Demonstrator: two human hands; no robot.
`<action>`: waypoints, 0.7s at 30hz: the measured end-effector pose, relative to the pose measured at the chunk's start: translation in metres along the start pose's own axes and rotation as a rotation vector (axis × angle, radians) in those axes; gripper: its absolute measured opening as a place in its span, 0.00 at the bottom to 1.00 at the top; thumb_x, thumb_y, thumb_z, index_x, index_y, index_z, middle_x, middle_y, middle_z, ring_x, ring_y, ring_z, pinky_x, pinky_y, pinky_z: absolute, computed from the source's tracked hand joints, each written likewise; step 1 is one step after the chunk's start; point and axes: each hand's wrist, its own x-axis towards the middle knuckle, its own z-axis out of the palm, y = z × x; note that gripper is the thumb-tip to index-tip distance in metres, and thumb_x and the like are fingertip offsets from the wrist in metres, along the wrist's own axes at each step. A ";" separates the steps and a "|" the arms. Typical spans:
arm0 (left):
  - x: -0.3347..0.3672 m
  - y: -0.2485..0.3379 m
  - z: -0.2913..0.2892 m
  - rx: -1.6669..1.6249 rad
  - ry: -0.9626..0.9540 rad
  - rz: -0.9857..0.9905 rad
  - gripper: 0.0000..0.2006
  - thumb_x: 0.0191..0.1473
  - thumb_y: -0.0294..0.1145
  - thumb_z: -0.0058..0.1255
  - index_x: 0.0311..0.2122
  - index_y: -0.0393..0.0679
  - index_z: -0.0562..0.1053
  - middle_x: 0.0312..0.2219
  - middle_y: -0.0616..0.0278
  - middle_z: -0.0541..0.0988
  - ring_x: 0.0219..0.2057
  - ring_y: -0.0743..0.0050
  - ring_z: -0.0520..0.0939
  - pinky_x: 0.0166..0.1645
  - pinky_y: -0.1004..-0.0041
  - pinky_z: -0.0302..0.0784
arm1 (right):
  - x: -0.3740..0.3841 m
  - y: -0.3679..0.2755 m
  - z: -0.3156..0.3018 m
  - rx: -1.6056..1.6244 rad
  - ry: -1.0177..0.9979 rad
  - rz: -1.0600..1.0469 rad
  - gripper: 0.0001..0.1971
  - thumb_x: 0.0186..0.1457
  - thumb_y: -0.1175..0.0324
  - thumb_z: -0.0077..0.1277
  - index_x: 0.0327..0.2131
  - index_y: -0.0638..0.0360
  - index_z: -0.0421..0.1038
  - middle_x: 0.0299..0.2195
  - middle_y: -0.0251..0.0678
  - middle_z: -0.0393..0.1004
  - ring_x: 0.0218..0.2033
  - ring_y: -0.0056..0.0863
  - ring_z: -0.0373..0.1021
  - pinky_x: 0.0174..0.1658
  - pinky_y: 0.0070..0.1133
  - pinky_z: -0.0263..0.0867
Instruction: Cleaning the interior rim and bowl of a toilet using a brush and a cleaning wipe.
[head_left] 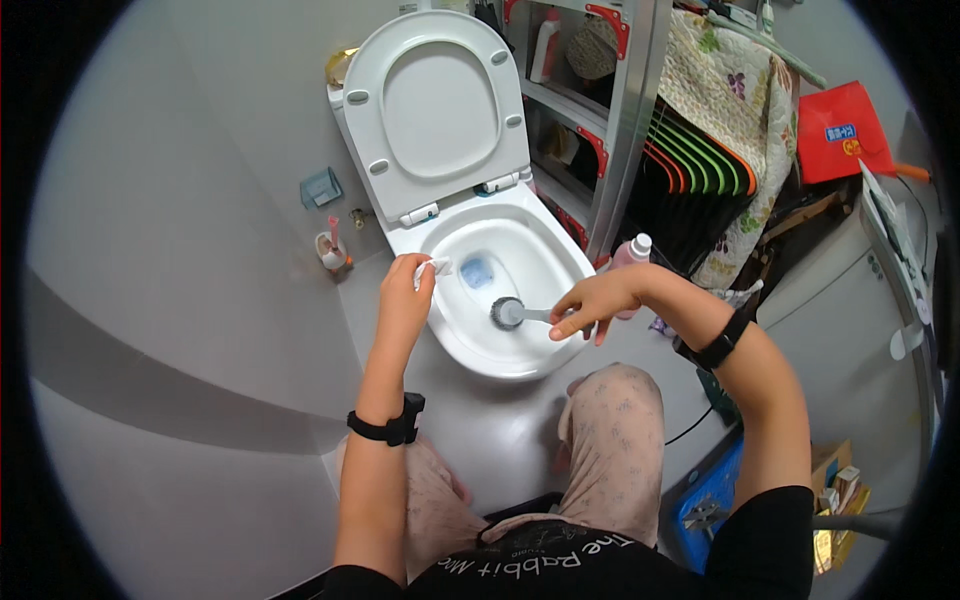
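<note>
A white toilet stands in front of me with its seat and lid raised and bluish water at the bottom of the bowl. In my right hand is the handle of a grey toilet brush; its round bristled head lies inside the bowl on the right side. My left hand is over the bowl's left rim, fingers pinched on a crumpled white tissue. Just beyond my right hand stands a pink bottle with a white cap, partly hidden by that hand.
To the right of the toilet rises a metal shelf rack holding a white bottle. Folded chairs or racks with green and orange edges stand beyond it. A small holder with a pink item sits left of the toilet, below a blue wall dish.
</note>
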 end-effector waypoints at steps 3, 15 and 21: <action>0.003 -0.003 0.007 0.025 0.005 0.056 0.07 0.47 0.27 0.46 0.31 0.36 0.70 0.29 0.51 0.73 0.31 0.54 0.74 0.37 0.68 0.68 | -0.004 0.027 0.030 -0.235 0.348 0.120 0.17 0.44 0.60 0.53 0.35 0.61 0.67 0.28 0.43 0.70 0.31 0.31 0.69 0.29 0.24 0.69; 0.004 -0.020 0.002 0.053 0.029 0.037 0.10 0.47 0.31 0.46 0.32 0.35 0.70 0.29 0.49 0.74 0.33 0.52 0.74 0.38 0.67 0.68 | -0.032 0.011 0.047 -0.551 0.457 -0.158 0.27 0.39 0.70 0.54 0.46 0.65 0.62 0.33 0.51 0.71 0.34 0.40 0.69 0.39 0.27 0.63; 0.004 -0.021 0.015 0.014 0.007 0.039 0.10 0.48 0.31 0.44 0.32 0.36 0.70 0.30 0.50 0.74 0.34 0.52 0.74 0.39 0.67 0.68 | 0.044 0.009 0.061 -0.742 0.323 0.103 0.17 0.41 0.76 0.42 0.39 0.66 0.65 0.29 0.49 0.72 0.31 0.42 0.70 0.34 0.31 0.66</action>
